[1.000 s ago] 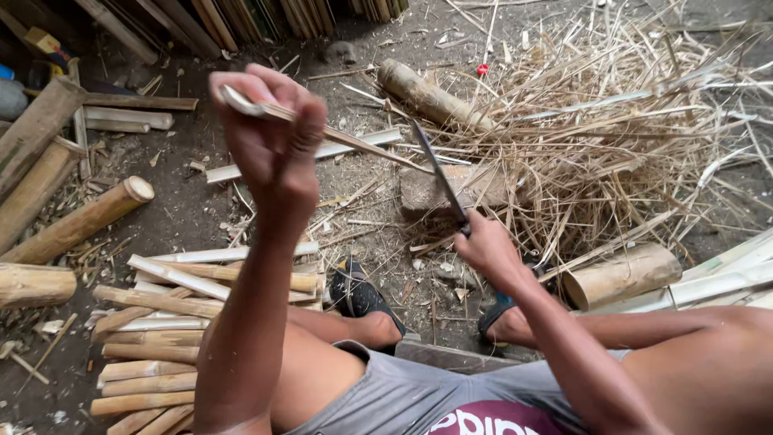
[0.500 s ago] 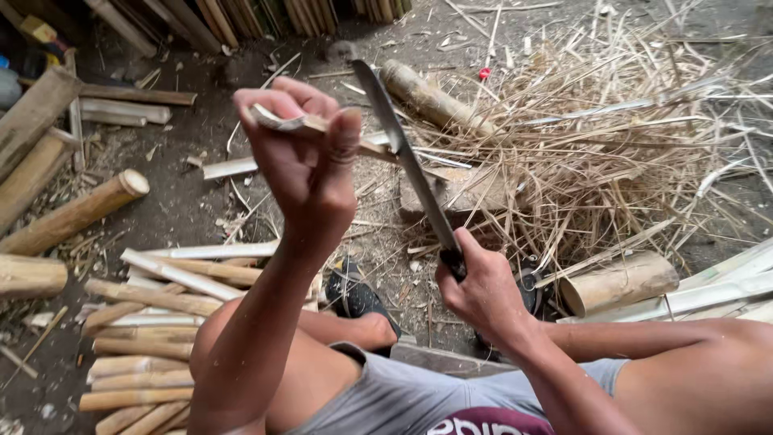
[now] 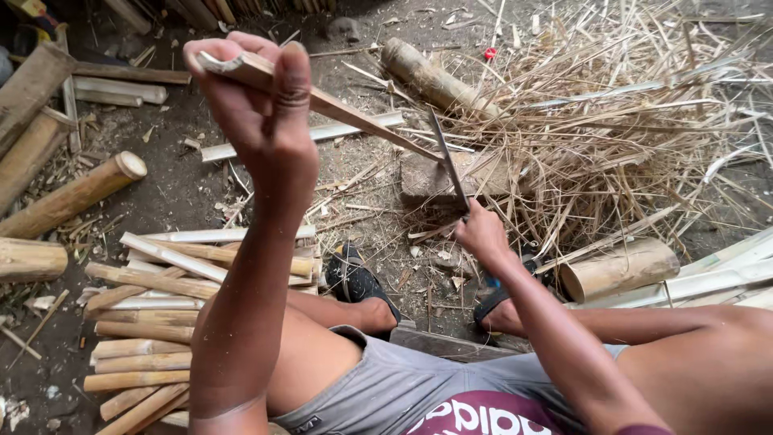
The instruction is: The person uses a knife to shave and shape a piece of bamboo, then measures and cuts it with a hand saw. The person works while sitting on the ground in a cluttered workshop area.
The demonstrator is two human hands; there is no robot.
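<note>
My left hand (image 3: 262, 113) gripped the bamboo strip (image 3: 346, 113) raised before me. My right hand (image 3: 481, 234), closed on the knife (image 3: 448, 165), had swung its blade down against the strip's far end, starting the cut over the wooden block (image 3: 435, 181).

This is an open, dirt-floored bamboo-splitting yard, a rough craft workshop on the ground. The bare earth floor (image 3: 193, 185) is littered with chips and slivers. A heap of thin bamboo shavings (image 3: 612, 129) lies on one side, a stack of split bamboo slats (image 3: 153, 322) on the other. Whole bamboo logs (image 3: 72, 197) lie about, and a worn chopping block (image 3: 435, 179) sits in the middle.
</note>
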